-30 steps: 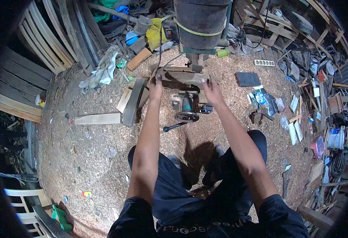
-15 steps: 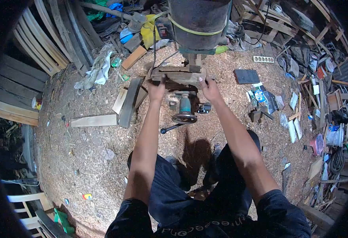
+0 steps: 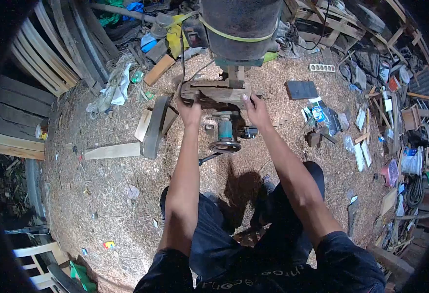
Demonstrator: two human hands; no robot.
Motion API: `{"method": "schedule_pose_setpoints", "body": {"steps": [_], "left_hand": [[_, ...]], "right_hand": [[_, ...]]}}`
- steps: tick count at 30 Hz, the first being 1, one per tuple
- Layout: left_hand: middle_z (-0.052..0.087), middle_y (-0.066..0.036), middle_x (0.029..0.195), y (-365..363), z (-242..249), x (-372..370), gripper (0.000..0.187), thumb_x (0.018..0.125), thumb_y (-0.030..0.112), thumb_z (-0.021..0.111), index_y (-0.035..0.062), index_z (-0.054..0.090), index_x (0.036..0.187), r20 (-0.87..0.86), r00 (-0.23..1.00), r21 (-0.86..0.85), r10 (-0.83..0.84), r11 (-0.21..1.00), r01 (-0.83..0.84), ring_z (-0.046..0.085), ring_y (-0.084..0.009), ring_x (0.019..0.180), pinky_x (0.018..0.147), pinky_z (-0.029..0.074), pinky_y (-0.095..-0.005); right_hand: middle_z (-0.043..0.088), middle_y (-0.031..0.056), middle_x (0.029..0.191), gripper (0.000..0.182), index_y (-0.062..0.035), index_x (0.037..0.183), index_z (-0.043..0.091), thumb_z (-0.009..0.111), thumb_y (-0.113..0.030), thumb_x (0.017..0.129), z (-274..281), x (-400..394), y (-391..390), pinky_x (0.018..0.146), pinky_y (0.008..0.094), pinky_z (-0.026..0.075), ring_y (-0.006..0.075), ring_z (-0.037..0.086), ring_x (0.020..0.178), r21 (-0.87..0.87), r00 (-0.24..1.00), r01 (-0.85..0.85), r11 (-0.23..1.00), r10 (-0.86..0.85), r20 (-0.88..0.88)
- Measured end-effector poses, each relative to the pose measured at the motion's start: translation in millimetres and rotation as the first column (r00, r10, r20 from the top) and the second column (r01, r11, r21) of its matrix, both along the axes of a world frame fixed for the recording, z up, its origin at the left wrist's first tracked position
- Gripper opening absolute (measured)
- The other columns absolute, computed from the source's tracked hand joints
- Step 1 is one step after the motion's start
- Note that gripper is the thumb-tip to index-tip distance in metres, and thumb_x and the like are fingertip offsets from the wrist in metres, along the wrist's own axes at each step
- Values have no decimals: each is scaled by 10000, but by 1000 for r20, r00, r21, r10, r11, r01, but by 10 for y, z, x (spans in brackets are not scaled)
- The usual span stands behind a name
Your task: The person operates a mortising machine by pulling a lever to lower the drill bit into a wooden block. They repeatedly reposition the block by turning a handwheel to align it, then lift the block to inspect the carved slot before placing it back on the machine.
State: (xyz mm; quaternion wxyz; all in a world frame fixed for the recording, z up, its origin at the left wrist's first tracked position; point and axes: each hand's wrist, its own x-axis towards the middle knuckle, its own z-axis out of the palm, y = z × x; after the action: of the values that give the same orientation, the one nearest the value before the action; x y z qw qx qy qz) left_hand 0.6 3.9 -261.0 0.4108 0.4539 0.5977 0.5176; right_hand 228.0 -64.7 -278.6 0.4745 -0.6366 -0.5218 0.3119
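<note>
A rough wooden block (image 3: 217,94) lies crosswise beneath the machine's dark motor housing (image 3: 241,22). Around its left end is my left hand (image 3: 190,112), thumb on the near face and fingers partly hidden behind. My right hand (image 3: 258,112) grips the right end, its thumb against the near side. A squared metal part (image 3: 236,76) of the machine comes down to the block's far side. Closer to me stands the machine's green column (image 3: 225,129), with a round handwheel (image 3: 225,147) and a dark crank handle (image 3: 209,158).
Wood offcuts (image 3: 157,127) lie on the chip-covered floor to the left. A dark slab (image 3: 302,90) and plastic packaging (image 3: 324,117) are on the right. Curved boards (image 3: 43,56) lean at the upper left. A white power strip (image 3: 322,68) sits behind.
The view has shifted slightly, so the machine and floor items appear a little further left. Both hands stay on the wooden block, which looks almost unmoved against the machine.
</note>
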Motion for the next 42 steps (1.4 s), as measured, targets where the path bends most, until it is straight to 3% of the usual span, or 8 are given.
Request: {"method": "schedule_pose_setpoints", "body": {"steps": [4,12,16,23,26,32,39,42], "left_hand": [[588,-206,1296,58,-180,-2,702,852,326,797,-68,473,1334,72,997,13,29,999,-31,565,-285,1175,1049,402,-368],[588,-193,1308,91,-409,-100,820,810,385,832,-65,435,1369,72,997,-148,-42,988,52,567,-283,1178,1042,414,-366],[621,-180,1249,290,-843,-212,711,805,336,842,-40,485,1291,-94,993,-50,-65,997,61,584,-250,1130,1003,432,-338],[643,-160,1197,86,-514,-101,640,825,268,828,-47,481,1262,147,989,-35,-37,998,43,600,-224,1081,956,459,-324],[655,-153,1177,84,-503,-100,627,848,294,801,-46,502,1283,14,999,-47,-50,998,50,602,-226,1065,948,459,-325],[663,-181,1202,52,-519,-70,602,892,312,714,-60,524,1325,-120,974,-95,-194,978,183,607,-248,1103,950,450,-335],[647,-249,1238,-29,-200,76,485,980,385,569,-31,628,1222,-257,864,-441,-433,848,294,590,-366,1193,1012,422,-398],[668,-234,1196,-182,-246,101,476,970,379,582,-42,638,1185,-174,927,-175,-332,937,303,615,-365,1149,981,446,-392]], "right_hand": [[677,298,1041,448,-62,1370,544,558,-301,991,-41,13,44,881,444,517,466,647,1015,-4,1000,-3,1000,3,18],[655,319,1023,455,-90,1401,518,535,-284,990,47,-31,-62,851,516,516,506,616,1000,-53,970,45,998,-31,240],[684,283,945,437,-43,1271,637,576,-369,987,-119,-11,-131,805,425,529,394,693,861,-60,937,68,996,-43,346],[742,152,1019,447,83,1183,659,711,-274,919,-196,4,3,842,301,516,160,670,911,-262,998,53,964,-58,-10],[709,244,948,637,39,1312,575,732,-393,871,-395,11,46,879,406,526,366,694,938,-22,996,85,996,-85,24],[625,269,1213,879,11,1441,372,854,-259,758,-415,269,63,958,434,496,430,628,1083,195,925,9,981,-82,370],[649,198,1147,734,-12,1279,441,888,-135,710,-74,893,-140,939,385,531,279,647,1072,-130,989,-69,989,86,123],[651,194,1148,729,-11,1285,435,881,-147,725,-15,903,-243,947,397,522,275,646,1082,-69,976,-86,994,98,195]]}}
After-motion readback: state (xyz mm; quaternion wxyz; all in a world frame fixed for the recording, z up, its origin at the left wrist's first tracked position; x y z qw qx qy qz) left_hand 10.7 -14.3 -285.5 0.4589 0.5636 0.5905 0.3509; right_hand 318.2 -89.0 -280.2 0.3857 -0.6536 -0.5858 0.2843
